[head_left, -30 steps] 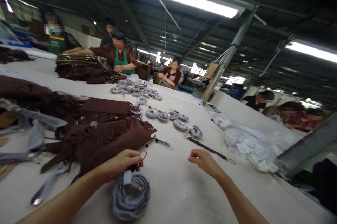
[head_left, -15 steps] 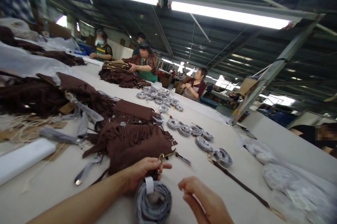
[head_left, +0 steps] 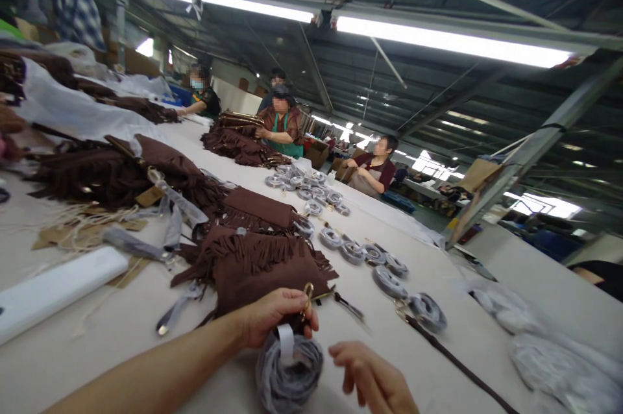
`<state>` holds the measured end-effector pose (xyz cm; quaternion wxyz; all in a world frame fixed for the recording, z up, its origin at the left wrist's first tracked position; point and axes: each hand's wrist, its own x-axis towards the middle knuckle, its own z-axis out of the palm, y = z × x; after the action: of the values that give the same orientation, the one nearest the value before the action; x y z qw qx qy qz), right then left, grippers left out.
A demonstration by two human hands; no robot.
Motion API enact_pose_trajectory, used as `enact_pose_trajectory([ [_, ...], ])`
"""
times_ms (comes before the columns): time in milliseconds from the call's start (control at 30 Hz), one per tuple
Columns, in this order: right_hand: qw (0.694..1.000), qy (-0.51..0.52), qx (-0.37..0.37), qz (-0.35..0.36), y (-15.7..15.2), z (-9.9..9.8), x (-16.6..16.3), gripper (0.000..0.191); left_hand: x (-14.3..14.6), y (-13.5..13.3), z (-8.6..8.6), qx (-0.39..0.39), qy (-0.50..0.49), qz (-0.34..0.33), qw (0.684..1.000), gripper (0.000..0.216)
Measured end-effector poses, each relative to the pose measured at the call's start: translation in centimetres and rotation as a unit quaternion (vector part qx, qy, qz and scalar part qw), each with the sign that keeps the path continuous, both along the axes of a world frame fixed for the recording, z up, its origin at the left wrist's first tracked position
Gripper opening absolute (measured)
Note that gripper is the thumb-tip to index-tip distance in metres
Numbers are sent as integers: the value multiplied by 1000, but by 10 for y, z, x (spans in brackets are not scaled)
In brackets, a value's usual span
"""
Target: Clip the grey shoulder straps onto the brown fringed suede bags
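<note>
Pinching a gold snap hook (head_left: 307, 297) between thumb and fingers of the left hand (head_left: 280, 320). Reading clock hours from that hook, with twelve straight ahead: close below toward six, a film-wrapped coiled strap (head_left: 273, 375), with a white tag (head_left: 286, 342) across its upper part. Cannot tell hanging from resting on the surface (head_left: 438, 388). Holding the right hand (head_left: 372, 375) between four and five o'clock, fingers loosely bent and apart, touching nothing, just beside the coil.

Judged as a handling step: steadying the strap by its hook, one-handed. For the next move, probably calling for a firm pinch, a light touch on the film and no tug on the tag.

Close at ten o'clock, a fringed brown bag (head_left: 272, 271); near at three, a tassel (head_left: 349, 305), possibly easy to snag. From one to two, rows of wrapped coils (head_left: 351, 252); between three and four, a dark brown strap (head_left: 455, 359). Finding bare room between tassel and dark strap, and more at seven to eight o'clock. Not seeing the near edge of the surface.
</note>
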<state>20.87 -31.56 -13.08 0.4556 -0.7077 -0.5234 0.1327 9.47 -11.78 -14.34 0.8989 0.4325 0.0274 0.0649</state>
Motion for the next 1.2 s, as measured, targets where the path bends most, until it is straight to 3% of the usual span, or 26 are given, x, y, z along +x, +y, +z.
enact_pose_trajectory([
  [100,986,102,-30,-129,19,21,7,51,1,-3,2,14,-10,-13,1000,34],
  [200,973,212,-45,-84,48,30,0,50,2,-6,5,20,-13,-17,1000,33],
  [300,951,308,-7,-8,73,25,-13,41,-1,-7,9,23,-10,-12,1000,35],
  [400,941,338,28,3,85,19,-20,34,-4,-5,13,45,0,-14,999,38],
  [533,957,278,81,-37,84,22,-12,31,-5,0,12,61,9,31,998,41],
  [633,947,272,141,-98,74,30,1,31,-2,8,8,110,22,77,991,39],
  [700,956,256,114,-90,67,34,7,32,0,13,7,106,35,92,989,39],
  [833,992,122,26,-13,63,33,6,27,0,18,10,42,38,106,993,40],
  [1000,998,-1,35,-45,72,20,-3,18,-2,15,12,20,29,77,996,39],
  [1200,999,-20,32,-32,74,17,-7,15,-1,11,9,32,2,78,996,36],
])
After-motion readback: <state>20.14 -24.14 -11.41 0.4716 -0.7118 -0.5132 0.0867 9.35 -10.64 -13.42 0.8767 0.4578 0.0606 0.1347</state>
